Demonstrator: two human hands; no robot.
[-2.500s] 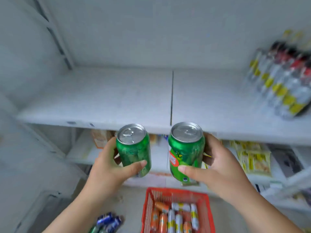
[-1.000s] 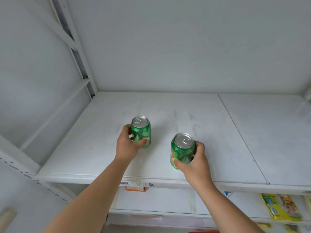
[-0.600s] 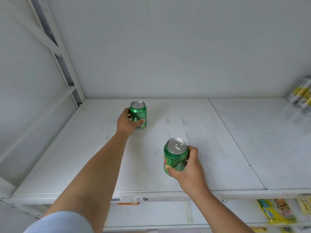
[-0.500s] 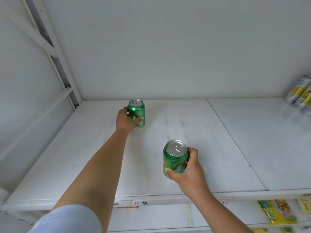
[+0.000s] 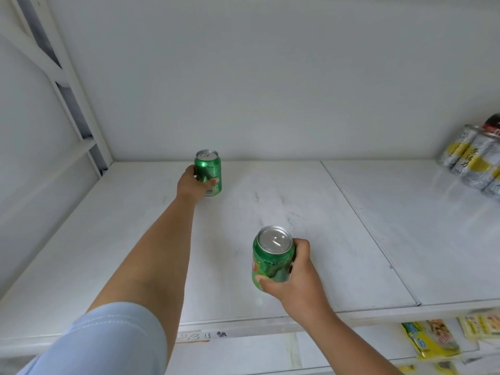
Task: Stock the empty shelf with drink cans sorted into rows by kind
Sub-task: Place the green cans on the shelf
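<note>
Left hand [image 5: 193, 185]: wrapped round far green can [image 5: 208, 173], deep on shelf [image 5: 135, 239] near back wall [image 5: 270, 77]; base looks down or nearly down, can't confirm.
Right hand [image 5: 293, 277]: clamped on near green can [image 5: 272, 255], near front edge; can't tell if base is seated.
Risk 1: letting go of far can at full reach, fingers could clip it and tip it.
Risk 2: near can set off-line from far one, row goes crooked.
Risk 3: near can too close to front lip, easy knock-off.
Labels: green cans' print unreadable, red patch on near one; silver-yellow cans [image 5: 470, 163] at right carry CJK characters, not legible; shelf tag [image 5: 201, 335] handwriting unclear.
</note>
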